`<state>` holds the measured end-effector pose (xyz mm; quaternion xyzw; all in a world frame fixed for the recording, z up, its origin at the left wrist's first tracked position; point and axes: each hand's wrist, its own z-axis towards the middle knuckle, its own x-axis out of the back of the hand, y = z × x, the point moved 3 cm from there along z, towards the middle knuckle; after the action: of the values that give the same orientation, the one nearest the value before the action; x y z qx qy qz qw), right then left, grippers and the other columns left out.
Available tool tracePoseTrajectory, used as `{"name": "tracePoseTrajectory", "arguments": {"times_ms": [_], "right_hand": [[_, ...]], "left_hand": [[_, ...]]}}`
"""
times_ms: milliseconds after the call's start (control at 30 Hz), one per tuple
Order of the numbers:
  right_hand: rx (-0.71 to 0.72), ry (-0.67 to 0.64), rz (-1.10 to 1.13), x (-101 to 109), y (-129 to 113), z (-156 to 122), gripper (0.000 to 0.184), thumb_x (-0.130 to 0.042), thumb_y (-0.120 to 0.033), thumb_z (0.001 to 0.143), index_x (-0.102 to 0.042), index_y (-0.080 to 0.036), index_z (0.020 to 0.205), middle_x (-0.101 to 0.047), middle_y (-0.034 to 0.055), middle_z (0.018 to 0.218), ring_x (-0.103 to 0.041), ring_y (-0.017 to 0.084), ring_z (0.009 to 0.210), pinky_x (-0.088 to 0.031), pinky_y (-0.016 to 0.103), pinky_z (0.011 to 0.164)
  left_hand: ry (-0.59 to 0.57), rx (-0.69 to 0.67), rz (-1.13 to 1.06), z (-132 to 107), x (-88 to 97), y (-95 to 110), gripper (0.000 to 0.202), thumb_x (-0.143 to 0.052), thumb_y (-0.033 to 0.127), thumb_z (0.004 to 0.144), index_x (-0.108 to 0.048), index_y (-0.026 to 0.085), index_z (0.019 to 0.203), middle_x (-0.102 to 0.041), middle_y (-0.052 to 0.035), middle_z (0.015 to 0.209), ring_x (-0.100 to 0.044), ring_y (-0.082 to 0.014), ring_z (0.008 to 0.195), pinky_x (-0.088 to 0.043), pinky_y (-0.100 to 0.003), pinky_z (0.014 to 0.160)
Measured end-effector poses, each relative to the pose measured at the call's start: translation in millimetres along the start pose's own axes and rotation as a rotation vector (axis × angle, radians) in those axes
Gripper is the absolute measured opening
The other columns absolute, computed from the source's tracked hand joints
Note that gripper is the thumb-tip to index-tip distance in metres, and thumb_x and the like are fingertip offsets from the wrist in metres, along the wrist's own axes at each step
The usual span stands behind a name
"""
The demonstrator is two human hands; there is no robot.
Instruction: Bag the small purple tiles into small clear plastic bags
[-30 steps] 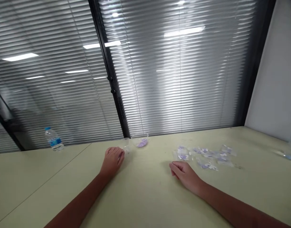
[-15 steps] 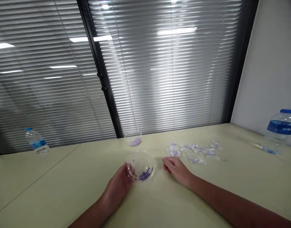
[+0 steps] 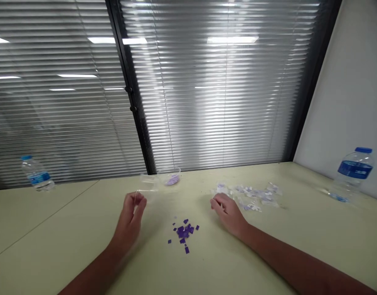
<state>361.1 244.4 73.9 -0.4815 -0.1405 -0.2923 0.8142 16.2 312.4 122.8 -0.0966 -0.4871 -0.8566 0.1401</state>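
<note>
So on the head cam, the left hand (image 3: 129, 217) is gripping the thin rim of a clear plastic cup (image 3: 148, 183), which sits just past its fingers. The right hand (image 3: 228, 215) is loosely curled and empty, right beside some torn purple-and-clear wrappers (image 3: 248, 197). Purple tiles (image 3: 183, 233) lie scattered between the hands, with a clear bowl (image 3: 171, 179) beyond them.

A pale green-beige tabletop (image 3: 53, 229), made of 2 sections meeting at a straight seam (image 3: 62, 213), carries a loose scatter of small dark purple squares (image 3: 183, 232). Beyond them stands a clear plastic bowl (image 3: 170, 176) holding lighter purple pieces. To the right lies a spread of clear wrappers with pale purple bits (image 3: 246, 197). 2 water bottles stand near the far edge, 1 at each end: a small one (image 3: 37, 178) and a larger one with a blue cap (image 3: 351, 174).
</note>
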Motion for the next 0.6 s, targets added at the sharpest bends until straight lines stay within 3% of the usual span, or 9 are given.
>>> {"name": "tracePoseTrajectory", "arguments": {"times_ms": [67,133,233,300,367,467,533,600], "right_hand": [[0.104,0.061,-0.205,9,4,5,0.028,-0.051,-0.035,0.105,-0.062,-0.023,0.082,-0.064,0.0051,0.087,-0.058,0.024,0.090,-0.041,0.038,0.088],[0.087,0.100,-0.368,19,16,10,0.015,-0.056,-0.030,0.100,-0.068,-0.022,0.100,-0.070,0.0093,0.105,-0.061,0.027,0.105,-0.041,0.042,0.098],[0.010,0.044,-0.515,32,39,15,0.038,-0.064,-0.032,0.094,-0.068,-0.019,0.129,-0.068,0.0149,0.131,-0.057,0.033,0.130,-0.038,0.048,0.113],[-0.044,-0.074,-0.514,37,54,16,0.047,-0.063,-0.027,0.089,-0.066,-0.020,0.136,-0.067,0.0143,0.139,-0.054,0.032,0.138,-0.036,0.047,0.118],[-0.077,-0.181,-0.467,38,64,15,0.051,-0.059,-0.025,0.090,-0.065,-0.022,0.141,-0.067,0.0125,0.143,-0.054,0.030,0.140,-0.035,0.047,0.120],[-0.040,-0.201,-0.465,38,66,13,0.055,-0.060,-0.028,0.091,-0.063,-0.022,0.146,-0.066,0.0123,0.145,-0.053,0.030,0.142,-0.032,0.048,0.123],[0.003,-0.185,-0.482,37,62,12,0.057,-0.063,-0.032,0.091,-0.062,-0.022,0.148,-0.066,0.0128,0.145,-0.053,0.031,0.142,-0.030,0.049,0.124],[0.005,-0.170,-0.482,36,58,12,0.059,-0.067,-0.042,0.094,-0.061,-0.023,0.149,-0.066,0.0132,0.143,-0.053,0.032,0.141,-0.031,0.049,0.124]], "left_hand": [[-0.111,-0.221,0.320,7,3.6,-7,0.030,-0.058,0.052,0.102,-0.065,0.023,0.101,-0.069,-0.0051,0.097,-0.062,-0.0267,0.094,-0.049,-0.041,0.096],[-0.228,-0.345,0.477,11,1.8,-18,0.034,-0.051,0.051,0.106,-0.071,0.023,0.108,-0.075,-0.0080,0.106,-0.065,-0.0295,0.104,-0.043,-0.047,0.109],[-0.347,-0.419,0.600,13,-6.6,-34,0.037,-0.046,0.047,0.109,-0.076,0.026,0.112,-0.077,-0.0085,0.115,-0.067,-0.0311,0.115,-0.036,-0.053,0.116],[-0.348,-0.440,0.628,12,-10.9,-37,0.036,-0.047,0.045,0.109,-0.076,0.028,0.121,-0.076,-0.0091,0.122,-0.065,-0.0325,0.121,-0.033,-0.057,0.119],[-0.298,-0.468,0.628,9,-12.1,-31,0.037,-0.050,0.043,0.108,-0.071,0.028,0.134,-0.073,-0.0108,0.133,-0.062,-0.0339,0.129,-0.033,-0.059,0.121],[-0.235,-0.554,0.604,2,-11.1,-14,0.039,-0.055,0.041,0.106,-0.067,0.026,0.141,-0.069,-0.0123,0.139,-0.060,-0.0343,0.132,-0.038,-0.056,0.119],[-0.266,-0.616,0.579,-5,-12.5,-1,0.033,-0.057,0.038,0.106,-0.071,0.026,0.134,-0.072,-0.0113,0.131,-0.062,-0.0327,0.126,-0.044,-0.050,0.114],[-0.391,-0.642,0.550,-15,-17.8,10,0.027,-0.057,0.036,0.107,-0.075,0.027,0.125,-0.075,-0.0095,0.121,-0.066,-0.0296,0.116,-0.049,-0.043,0.105]]}}
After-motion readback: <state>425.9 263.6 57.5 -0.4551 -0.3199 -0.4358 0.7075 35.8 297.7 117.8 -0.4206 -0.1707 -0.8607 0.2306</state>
